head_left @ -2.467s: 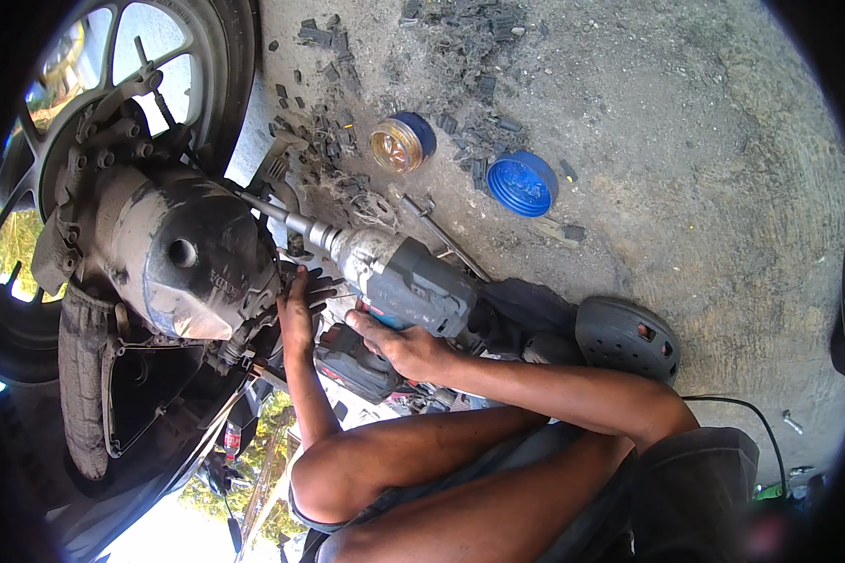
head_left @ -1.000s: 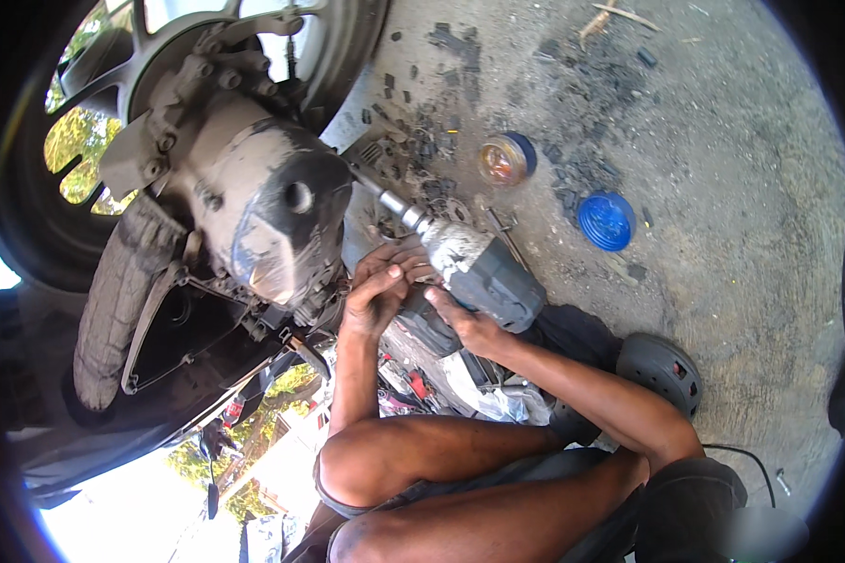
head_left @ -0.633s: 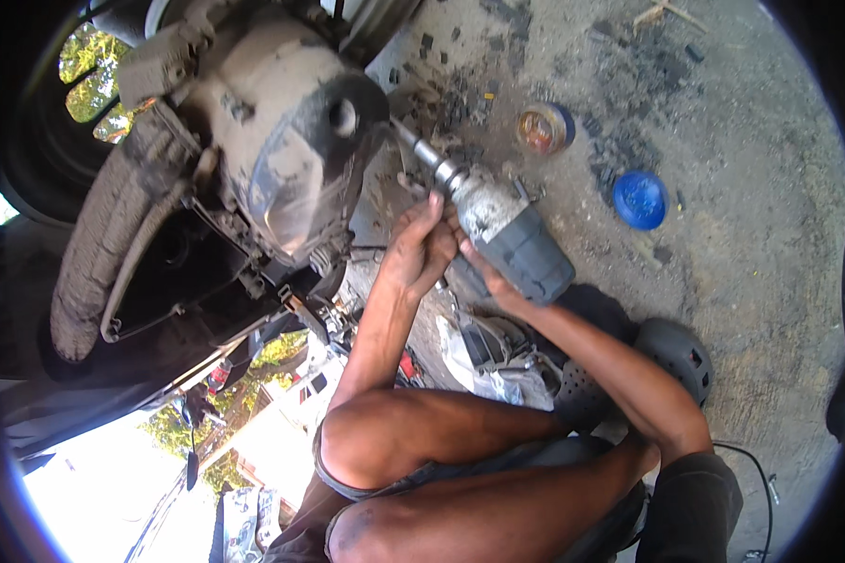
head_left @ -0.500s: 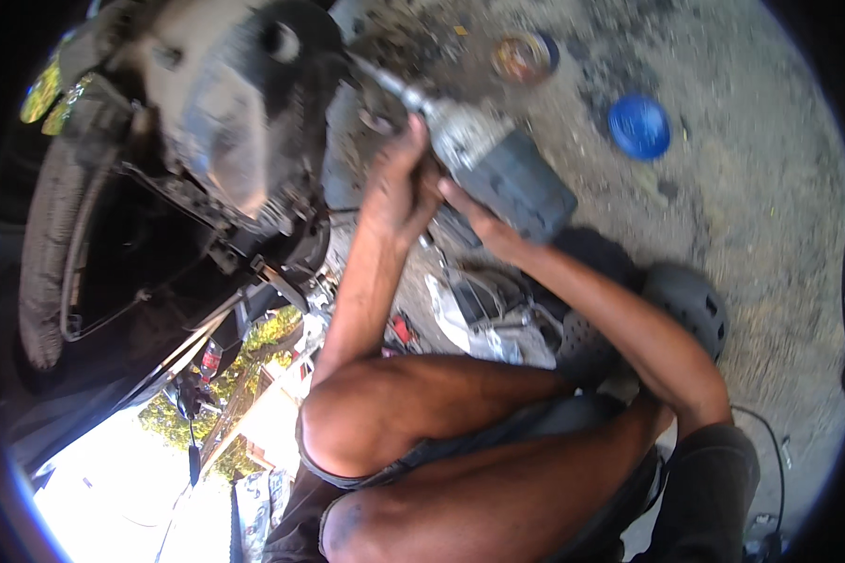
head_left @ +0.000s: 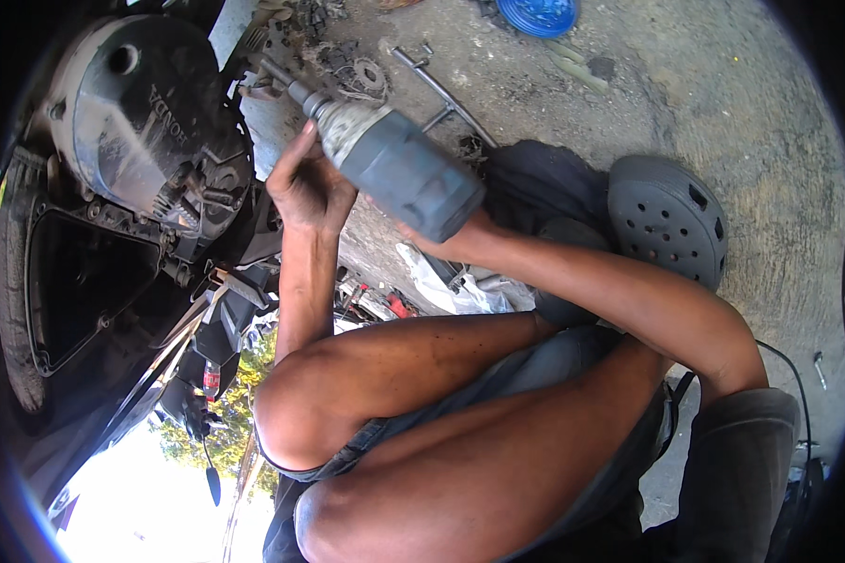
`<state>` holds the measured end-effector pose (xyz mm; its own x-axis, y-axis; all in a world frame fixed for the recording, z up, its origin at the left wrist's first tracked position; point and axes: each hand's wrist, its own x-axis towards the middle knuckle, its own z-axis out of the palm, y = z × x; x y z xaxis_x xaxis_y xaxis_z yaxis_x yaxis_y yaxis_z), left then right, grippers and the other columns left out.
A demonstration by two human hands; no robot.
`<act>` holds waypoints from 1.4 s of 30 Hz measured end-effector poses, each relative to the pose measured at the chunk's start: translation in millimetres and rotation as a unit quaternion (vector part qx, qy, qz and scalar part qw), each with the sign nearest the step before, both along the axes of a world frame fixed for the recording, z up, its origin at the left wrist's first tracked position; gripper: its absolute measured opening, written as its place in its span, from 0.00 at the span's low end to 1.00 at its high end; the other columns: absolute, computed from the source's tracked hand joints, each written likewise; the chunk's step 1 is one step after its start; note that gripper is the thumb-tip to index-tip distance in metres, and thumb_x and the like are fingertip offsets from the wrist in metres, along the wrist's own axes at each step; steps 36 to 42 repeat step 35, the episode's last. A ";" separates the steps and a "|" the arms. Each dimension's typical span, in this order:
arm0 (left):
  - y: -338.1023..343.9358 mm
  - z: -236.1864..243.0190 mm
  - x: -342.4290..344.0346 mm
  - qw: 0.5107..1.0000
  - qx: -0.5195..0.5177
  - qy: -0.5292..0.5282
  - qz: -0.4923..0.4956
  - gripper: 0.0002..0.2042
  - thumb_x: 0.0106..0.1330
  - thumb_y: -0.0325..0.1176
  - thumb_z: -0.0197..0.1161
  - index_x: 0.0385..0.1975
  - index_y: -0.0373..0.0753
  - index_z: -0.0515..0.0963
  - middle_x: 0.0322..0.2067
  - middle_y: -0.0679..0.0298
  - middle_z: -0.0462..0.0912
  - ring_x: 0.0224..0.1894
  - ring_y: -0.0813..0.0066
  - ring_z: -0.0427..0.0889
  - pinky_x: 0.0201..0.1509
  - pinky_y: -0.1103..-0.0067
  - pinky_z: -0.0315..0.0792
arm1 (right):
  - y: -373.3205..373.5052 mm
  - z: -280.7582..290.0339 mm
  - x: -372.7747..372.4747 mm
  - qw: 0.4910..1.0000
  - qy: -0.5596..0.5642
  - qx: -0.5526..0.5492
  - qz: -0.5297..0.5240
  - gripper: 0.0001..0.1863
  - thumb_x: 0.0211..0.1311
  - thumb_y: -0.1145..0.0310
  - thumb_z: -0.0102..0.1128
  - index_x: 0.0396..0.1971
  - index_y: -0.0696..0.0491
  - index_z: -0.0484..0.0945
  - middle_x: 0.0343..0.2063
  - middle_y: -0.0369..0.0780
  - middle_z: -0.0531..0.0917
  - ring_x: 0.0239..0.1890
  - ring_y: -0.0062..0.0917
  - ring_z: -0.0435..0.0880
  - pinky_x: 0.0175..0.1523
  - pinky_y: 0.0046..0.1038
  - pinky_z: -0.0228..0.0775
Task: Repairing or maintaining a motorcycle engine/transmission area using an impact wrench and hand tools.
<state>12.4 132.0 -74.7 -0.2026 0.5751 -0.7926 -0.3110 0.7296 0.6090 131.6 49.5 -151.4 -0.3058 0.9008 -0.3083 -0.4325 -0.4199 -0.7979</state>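
A cordless impact driver (head_left: 399, 169) with a blue-grey body and a worn pale nose is up in front of my knees. Its long bit points up and left, the tip short of the motorcycle's round engine cover (head_left: 141, 122). My left hand (head_left: 312, 192) steadies it near the nose, thumb raised along the side and the other fingers partly out of sight. From below and behind, my right hand (head_left: 455, 239) is closed around the driver's grip; the body hides most of its fingers.
A T-handle wrench (head_left: 451, 103) lies on the dirty concrete beyond the driver, near a blue dish (head_left: 540, 14). A toothed ring (head_left: 370, 75) and small parts lie farther left. My grey clog (head_left: 668, 220) is at right, and a black cable (head_left: 793, 385) runs behind my right elbow.
Both hands and the impact driver have shifted left and slightly lower in the picture. The engine cover also sits farther left, the blue dish higher, and the T-handle wrench now shows.
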 end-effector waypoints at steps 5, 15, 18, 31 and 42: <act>1.9 0.4 -4.0 0.994 -0.048 0.082 0.057 0.29 0.61 0.53 0.58 0.46 0.28 0.71 0.39 0.52 0.80 0.44 0.59 0.79 0.51 0.65 0.72 | 5.1 5.1 6.8 0.989 0.069 -0.123 0.035 0.26 0.37 0.60 0.73 0.36 0.55 0.73 0.26 0.49 0.82 0.34 0.43 0.83 0.38 0.37 0.75; -19.4 -1.5 -48.7 0.987 -0.144 -0.074 0.016 0.16 0.53 0.46 0.59 0.28 0.37 0.75 0.34 0.50 0.77 0.41 0.48 0.75 0.52 0.57 0.66 | 39.3 31.7 33.8 0.913 -0.004 -0.017 0.407 0.32 0.35 0.71 0.67 0.43 0.65 0.64 0.25 0.56 0.81 0.30 0.50 0.83 0.38 0.43 0.76; -24.8 18.2 -48.9 0.974 -0.219 0.011 -0.049 0.19 0.54 0.49 0.58 0.33 0.37 0.77 0.30 0.54 0.78 0.36 0.56 0.77 0.46 0.63 0.71 | 40.8 42.2 27.5 0.890 -0.004 0.014 0.456 0.31 0.36 0.75 0.63 0.44 0.68 0.63 0.27 0.56 0.79 0.31 0.46 0.82 0.39 0.40 0.76; -52.2 5.2 -92.8 0.882 -0.310 0.166 -0.313 0.16 0.63 0.42 0.56 0.36 0.34 0.81 0.32 0.62 0.82 0.33 0.75 0.78 0.40 0.80 0.71 | 31.5 73.6 -2.5 0.742 -0.223 0.111 0.622 0.51 0.43 0.66 0.64 0.64 0.69 0.45 0.50 0.57 0.70 0.55 0.45 0.69 0.57 0.42 0.59; -66.4 6.6 -99.6 0.919 -0.257 0.196 -0.228 0.16 0.61 0.43 0.60 0.35 0.34 0.81 0.30 0.63 0.81 0.29 0.78 0.77 0.35 0.81 0.72 | 37.4 89.0 -6.3 0.729 -0.224 0.096 0.639 0.53 0.43 0.63 0.65 0.65 0.68 0.42 0.52 0.57 0.69 0.57 0.43 0.68 0.63 0.42 0.55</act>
